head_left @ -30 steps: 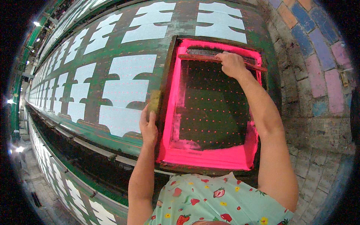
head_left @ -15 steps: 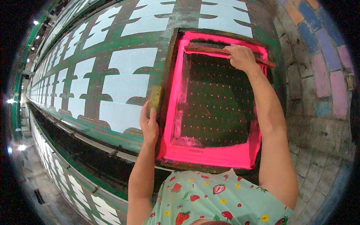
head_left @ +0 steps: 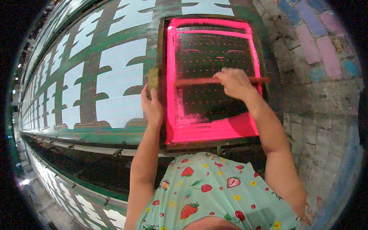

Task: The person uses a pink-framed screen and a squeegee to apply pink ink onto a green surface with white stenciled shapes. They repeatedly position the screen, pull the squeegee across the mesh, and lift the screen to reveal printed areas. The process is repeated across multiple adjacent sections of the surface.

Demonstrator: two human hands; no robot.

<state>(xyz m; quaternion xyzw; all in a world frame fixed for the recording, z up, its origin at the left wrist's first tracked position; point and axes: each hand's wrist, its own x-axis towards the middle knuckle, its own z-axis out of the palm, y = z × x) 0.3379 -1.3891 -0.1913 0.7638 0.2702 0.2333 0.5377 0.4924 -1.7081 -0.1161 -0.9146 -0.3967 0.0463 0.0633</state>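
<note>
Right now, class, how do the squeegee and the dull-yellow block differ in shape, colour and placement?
The squeegee is long, thin and reddish; the block is short, stubby and dull yellow. The squeegee lies crosswise over the pink-smeared screen frame; the block sits lengthwise at its left outer edge. The right hand holds the squeegee, the left hand the block's near end. Shared: one hand on each.

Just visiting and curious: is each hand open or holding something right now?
Left hand: closed, holding the yellow block.
Right hand: closed, holding the red bar.
</note>
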